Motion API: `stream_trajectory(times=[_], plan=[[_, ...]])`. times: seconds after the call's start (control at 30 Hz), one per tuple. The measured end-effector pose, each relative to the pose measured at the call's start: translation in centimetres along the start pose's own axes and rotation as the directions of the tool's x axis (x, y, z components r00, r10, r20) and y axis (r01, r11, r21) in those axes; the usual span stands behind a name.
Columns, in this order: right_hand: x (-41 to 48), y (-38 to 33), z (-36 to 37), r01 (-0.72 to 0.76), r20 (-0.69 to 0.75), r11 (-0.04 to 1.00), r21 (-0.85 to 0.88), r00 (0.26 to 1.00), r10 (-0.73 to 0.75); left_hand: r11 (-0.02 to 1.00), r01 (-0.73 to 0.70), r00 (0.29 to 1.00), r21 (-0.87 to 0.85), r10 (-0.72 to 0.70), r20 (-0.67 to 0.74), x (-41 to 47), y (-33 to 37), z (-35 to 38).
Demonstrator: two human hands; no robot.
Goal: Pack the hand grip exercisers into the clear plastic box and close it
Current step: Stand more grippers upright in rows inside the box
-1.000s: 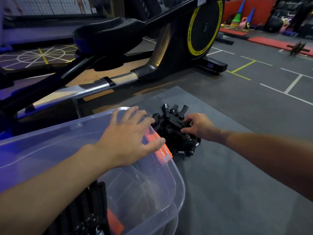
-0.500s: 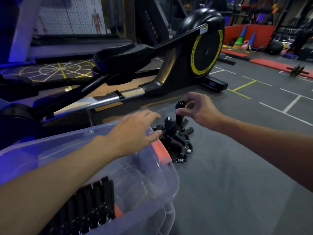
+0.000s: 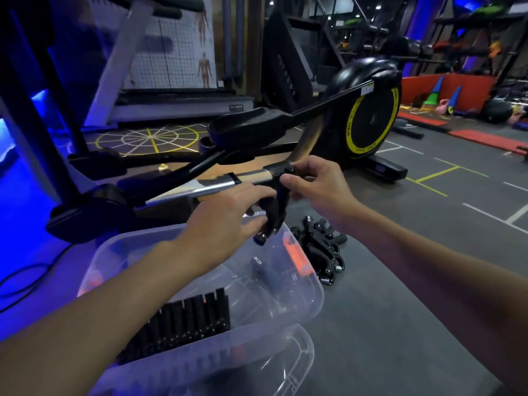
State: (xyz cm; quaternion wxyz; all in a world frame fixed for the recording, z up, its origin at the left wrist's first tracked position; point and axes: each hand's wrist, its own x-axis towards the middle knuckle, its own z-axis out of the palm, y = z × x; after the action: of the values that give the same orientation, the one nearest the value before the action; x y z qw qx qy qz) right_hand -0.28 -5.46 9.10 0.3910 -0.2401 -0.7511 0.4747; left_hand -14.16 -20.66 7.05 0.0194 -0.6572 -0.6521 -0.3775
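Both my hands, left hand (image 3: 228, 221) and right hand (image 3: 314, 187), gripping one gripper (image 3: 275, 215) above box (image 3: 310, 292); row (image 3: 183, 324) already packed, pile (image 3: 320, 247) left beside box's far edge, lid not yet on.

One camera on the person's head, looking forward and down, close to both arms, clear plastic box (image 3: 311, 295) right below, gym floor (image 3: 428, 281) stretching far ahead

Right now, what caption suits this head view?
Both hands, left and right, hold one black gripper above the clear box, more piled beside it.
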Motion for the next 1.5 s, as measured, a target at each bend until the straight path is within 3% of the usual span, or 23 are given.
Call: stream_trajectory(times=[0.33,0.57,0.87,1.1,1.27,1.5], plan=[[-1.8,1.1,3.5,-0.085,0.120,0.996,0.025,0.989,0.081,0.999,0.032,0.999,0.032,-0.033,0.042,-2.7,-2.0,-1.5],[-2.7,2.6,4.5,-0.083,0.191,0.967,-0.241,0.973,0.131,0.993,0.111,0.994,-0.028,-0.111,-0.012,-2.8,-3.1,-1.4],[-4.8,2.0,6.0,-0.064,0.488,0.957,-0.284,0.849,0.202,0.959,0.234,0.965,-0.161,-0.249,-0.081,-1.6,-5.2,-0.1],[-5.1,4.4,6.7,-0.095,0.487,0.914,-0.394,0.822,0.295,0.921,0.296,0.946,-0.255,-0.320,-0.057,-1.0,-6.5,1.4],[-5.1,5.3,6.8,-0.206,0.470,0.917,-0.342,0.807,0.357,0.899,0.326,0.940,-0.291,-0.342,-0.002,-0.9,-7.6,2.4],[-4.9,6.5,7.1,-0.398,0.554,0.885,-0.242,0.692,0.463,0.888,0.364,0.931,-0.283,-0.352,0.093,-1.2,-8.8,4.0]])
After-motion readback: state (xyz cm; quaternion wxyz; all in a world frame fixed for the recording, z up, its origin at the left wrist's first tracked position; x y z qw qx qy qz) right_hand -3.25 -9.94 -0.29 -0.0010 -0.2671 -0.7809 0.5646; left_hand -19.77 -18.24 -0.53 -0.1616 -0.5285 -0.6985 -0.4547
